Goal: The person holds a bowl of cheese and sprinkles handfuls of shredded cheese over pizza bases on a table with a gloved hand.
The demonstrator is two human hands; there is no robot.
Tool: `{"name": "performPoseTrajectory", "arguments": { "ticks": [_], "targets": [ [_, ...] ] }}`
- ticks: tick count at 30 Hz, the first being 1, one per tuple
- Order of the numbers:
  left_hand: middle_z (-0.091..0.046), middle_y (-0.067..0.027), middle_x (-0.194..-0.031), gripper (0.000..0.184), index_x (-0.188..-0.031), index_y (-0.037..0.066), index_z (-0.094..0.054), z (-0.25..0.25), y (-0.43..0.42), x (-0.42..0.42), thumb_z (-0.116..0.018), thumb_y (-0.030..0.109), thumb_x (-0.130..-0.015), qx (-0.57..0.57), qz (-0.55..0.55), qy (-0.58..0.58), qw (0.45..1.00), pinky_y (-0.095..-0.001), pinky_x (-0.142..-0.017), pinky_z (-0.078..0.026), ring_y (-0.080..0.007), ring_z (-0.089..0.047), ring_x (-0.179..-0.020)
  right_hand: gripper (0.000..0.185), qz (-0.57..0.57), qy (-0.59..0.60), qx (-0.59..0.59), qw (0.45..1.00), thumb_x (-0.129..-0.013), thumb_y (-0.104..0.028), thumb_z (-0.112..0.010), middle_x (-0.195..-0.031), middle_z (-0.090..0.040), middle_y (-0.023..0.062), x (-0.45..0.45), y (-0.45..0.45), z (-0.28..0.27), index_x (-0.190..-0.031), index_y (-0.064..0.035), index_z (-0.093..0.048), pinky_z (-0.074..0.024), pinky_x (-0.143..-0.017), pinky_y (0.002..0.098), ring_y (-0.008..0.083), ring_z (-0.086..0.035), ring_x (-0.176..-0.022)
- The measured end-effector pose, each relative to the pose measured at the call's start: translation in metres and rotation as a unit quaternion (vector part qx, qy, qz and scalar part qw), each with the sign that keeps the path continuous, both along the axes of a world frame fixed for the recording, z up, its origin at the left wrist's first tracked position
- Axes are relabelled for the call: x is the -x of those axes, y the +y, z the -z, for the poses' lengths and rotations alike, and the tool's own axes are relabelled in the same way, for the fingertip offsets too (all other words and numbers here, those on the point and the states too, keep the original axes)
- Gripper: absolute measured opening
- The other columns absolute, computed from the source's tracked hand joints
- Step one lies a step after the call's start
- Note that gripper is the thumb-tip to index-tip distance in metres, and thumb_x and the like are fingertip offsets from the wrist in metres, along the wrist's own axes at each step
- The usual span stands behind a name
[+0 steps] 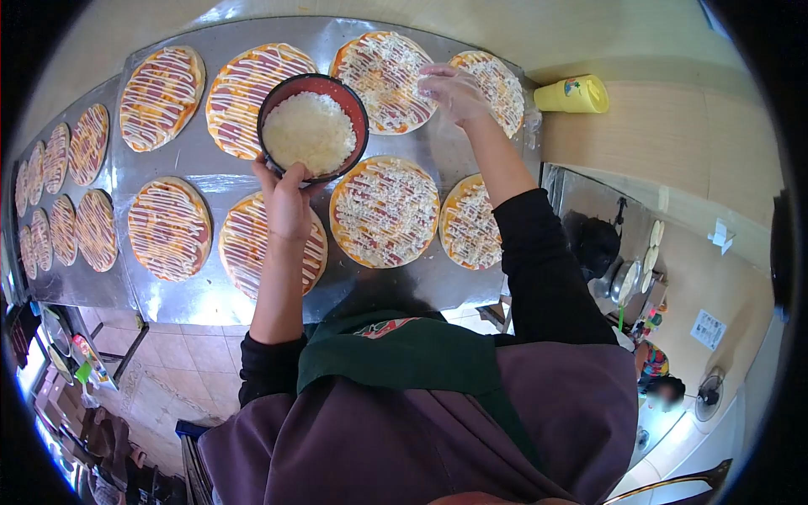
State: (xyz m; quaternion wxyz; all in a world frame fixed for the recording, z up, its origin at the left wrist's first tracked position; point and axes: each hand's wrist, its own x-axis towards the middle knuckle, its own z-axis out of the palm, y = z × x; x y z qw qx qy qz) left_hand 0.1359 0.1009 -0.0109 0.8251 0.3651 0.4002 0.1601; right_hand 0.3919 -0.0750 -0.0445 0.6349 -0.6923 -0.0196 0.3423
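Dark-rimmed red bowl [359, 126]; white-striped pizzas [162, 98]; purple sleeves; green apron [396, 353].

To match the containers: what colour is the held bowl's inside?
The bowl is dull red inside, with a black rim; best seen in the head view.

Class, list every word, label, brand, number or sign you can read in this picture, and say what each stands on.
No text can be read.
Dark green cloth apron: red-and-white emblem, lettering unclear.
White rectangular sheet on the wall: marks too small to read.
Small white paper on the wall: nothing legible.
Yellow cylindrical container: coloured picture, no readable words.
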Motion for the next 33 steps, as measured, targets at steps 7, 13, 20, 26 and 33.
{"name": "performPoseTrajectory", "arguments": {
  "ticks": [7,13,20,26,33],
  "targets": [
    [-0.046,-0.0137,-0.116,0.054,-0.126,0.008,-0.026,-0.003,0.01,0.032,-0.044,-0.003,-0.076,0.017,0.002,-0.018,1.0,-0.0417,-0.072,-0.056,-0.0272,-0.057,-0.096,0.03,-0.098,-0.135,0.152,0.974,-0.067,-0.016,-0.068,-0.083,-0.067,0.0091,0.01,-0.012,0.008,-0.093,-0.0009,-0.069,-0.0482,-0.069,0.0255,0.0135,-0.061,-0.077],
    [-0.044,-0.013,-0.116,0.055,-0.125,0.01,-0.026,-0.006,0.015,0.047,-0.044,-0.005,-0.075,0.031,0.002,-0.031,0.999,-0.0414,-0.074,-0.056,-0.0258,-0.056,-0.097,0.031,-0.098,-0.243,0.352,0.899,-0.067,-0.019,-0.062,-0.089,-0.068,0.0109,0.018,-0.02,0.001,-0.097,-0.0133,-0.071,-0.0478,-0.079,0.0299,0.0222,-0.064,-0.084],
    [-0.045,-0.0137,-0.114,0.054,-0.124,0.01,-0.027,-0.012,0.015,0.051,-0.044,-0.006,-0.075,0.03,-0.018,-0.044,0.998,-0.0414,-0.074,-0.057,-0.0269,-0.058,-0.093,0.03,-0.115,-0.264,0.37,0.883,-0.069,-0.019,-0.059,-0.09,-0.068,0.0125,0.037,-0.005,-0.006,-0.096,-0.0169,-0.071,-0.0477,-0.082,0.0317,0.0251,-0.064,-0.087],
    [-0.045,-0.0142,-0.115,0.056,-0.126,0.008,-0.026,-0.013,0.017,0.054,-0.044,-0.006,-0.075,0.029,-0.02,-0.051,0.998,-0.0415,-0.076,-0.057,-0.0277,-0.058,-0.096,0.027,-0.101,-0.31,0.284,0.902,-0.066,-0.019,-0.065,-0.084,-0.068,0.0106,0.029,0.008,0.008,-0.092,-0.013,-0.071,-0.0497,-0.076,0.0317,0.0224,-0.065,-0.079],
    [-0.045,-0.0174,-0.126,0.064,-0.134,0.008,-0.029,-0.009,0.018,0.062,-0.041,-0.005,-0.073,0.015,-0.036,-0.027,0.999,-0.0466,-0.081,-0.055,-0.0344,-0.056,-0.105,0.023,0.006,-0.123,0.063,0.99,-0.071,-0.001,-0.068,-0.087,-0.066,0.0057,-0.006,0.005,0.002,-0.094,-0.0013,-0.068,-0.0498,-0.069,0.021,0.0117,-0.062,-0.076]
  ]
}}
